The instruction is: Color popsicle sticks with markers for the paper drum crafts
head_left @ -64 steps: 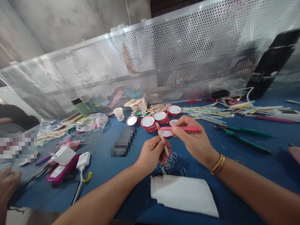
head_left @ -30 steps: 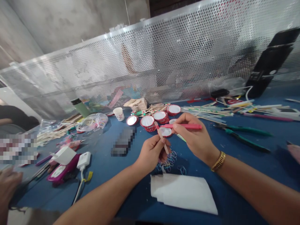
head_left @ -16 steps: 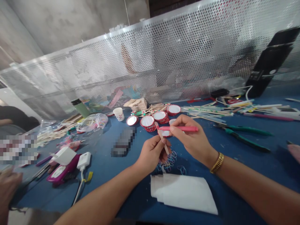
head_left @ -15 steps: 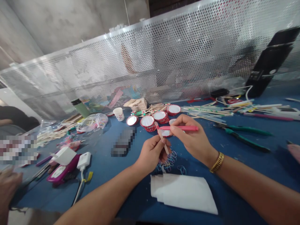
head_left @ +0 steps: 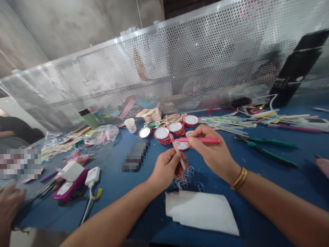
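Pinched upright in my left hand (head_left: pixel 164 169) is a flat wooden craft stick (head_left: pixel 175 144), its upper end pinkish red. My right hand (head_left: pixel 217 157) grips a red marker pen (head_left: pixel 207 140) lying nearly level, its tip at the stick's upper part; I cannot tell whether it touches. Thin blue and pale loops (head_left: pixel 189 173) lie below my left fingers. A folded white sheet (head_left: pixel 202 212) rests between my forearms. Just behind my hands stand red-edged round stacks with pale tops (head_left: pixel 161 133), partly hidden by my hands.
A dark phone (head_left: pixel 135 156) and paper cup (head_left: pixel 130 125) are left of the stacks. Green-handled pliers (head_left: pixel 272 152) lie right. Chargers (head_left: pixel 92 176) and a purple case (head_left: pixel 69 187) sit left, near another person's hand (head_left: pixel 11 200). A perforated metal screen (head_left: pixel 180 61) borders the back.
The marker and my right hand have shifted very slightly to the right. My left hand and the stick stay almost where they were.
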A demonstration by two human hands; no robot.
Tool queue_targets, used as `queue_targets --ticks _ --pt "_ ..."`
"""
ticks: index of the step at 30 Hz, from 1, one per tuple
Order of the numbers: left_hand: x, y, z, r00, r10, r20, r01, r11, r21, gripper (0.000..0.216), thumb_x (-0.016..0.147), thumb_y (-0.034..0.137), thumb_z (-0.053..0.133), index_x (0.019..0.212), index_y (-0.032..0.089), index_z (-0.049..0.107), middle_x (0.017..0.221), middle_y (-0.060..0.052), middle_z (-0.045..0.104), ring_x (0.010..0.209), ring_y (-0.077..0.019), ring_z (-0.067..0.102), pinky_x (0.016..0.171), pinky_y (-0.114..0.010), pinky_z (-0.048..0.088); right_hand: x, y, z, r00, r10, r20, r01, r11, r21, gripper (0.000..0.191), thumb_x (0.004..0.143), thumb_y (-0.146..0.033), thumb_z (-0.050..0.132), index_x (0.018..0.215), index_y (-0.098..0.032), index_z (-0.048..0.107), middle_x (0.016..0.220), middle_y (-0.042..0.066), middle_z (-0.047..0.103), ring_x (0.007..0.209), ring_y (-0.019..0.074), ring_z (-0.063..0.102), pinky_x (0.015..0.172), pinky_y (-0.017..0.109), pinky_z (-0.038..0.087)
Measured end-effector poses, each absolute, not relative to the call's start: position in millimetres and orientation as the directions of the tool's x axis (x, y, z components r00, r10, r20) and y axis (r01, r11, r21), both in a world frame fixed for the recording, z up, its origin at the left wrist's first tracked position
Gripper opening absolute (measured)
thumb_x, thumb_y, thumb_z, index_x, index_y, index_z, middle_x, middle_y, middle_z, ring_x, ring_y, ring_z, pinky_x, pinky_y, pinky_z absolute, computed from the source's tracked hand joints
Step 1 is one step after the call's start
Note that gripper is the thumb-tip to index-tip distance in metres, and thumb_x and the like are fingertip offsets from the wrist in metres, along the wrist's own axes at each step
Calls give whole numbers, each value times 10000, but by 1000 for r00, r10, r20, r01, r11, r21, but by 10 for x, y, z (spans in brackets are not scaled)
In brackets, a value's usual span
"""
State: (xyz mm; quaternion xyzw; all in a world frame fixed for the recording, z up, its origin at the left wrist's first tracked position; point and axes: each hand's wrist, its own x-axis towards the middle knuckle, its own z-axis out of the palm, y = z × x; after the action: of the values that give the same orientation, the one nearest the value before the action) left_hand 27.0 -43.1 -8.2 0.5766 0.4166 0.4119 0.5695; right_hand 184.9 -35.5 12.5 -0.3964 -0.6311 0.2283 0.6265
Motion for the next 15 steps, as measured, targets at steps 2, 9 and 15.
queue_targets --ticks 2,9,15 --pt "272 -435 -76 317 949 -1 9 -2 1000 435 769 589 638 796 157 593 583 16 589 401 -68 496 363 -165 386 1849 -355 121 80 787 612 205 588 -783 136 821 -266 608 709 -204 562 695 -8 606 654 150 548 632 305 422" --pt "271 -432 -76 315 949 -2 7 0 1000 435 766 592 638 797 161 590 578 18 585 405 -72 498 369 -174 381 1850 -363 129 100 784 613 233 580 -780 129 826 -250 604 710 -209 565 702 -5 611 673 158 558 649 310 429" --pt "276 -431 -70 313 950 -10 -5 12 1000 465 741 616 652 797 159 586 588 18 589 400 -67 492 363 -169 374 1848 -365 129 101 780 617 241 583 -776 133 818 -260 609 705 -208 563 696 -2 609 661 158 554 641 311 425"
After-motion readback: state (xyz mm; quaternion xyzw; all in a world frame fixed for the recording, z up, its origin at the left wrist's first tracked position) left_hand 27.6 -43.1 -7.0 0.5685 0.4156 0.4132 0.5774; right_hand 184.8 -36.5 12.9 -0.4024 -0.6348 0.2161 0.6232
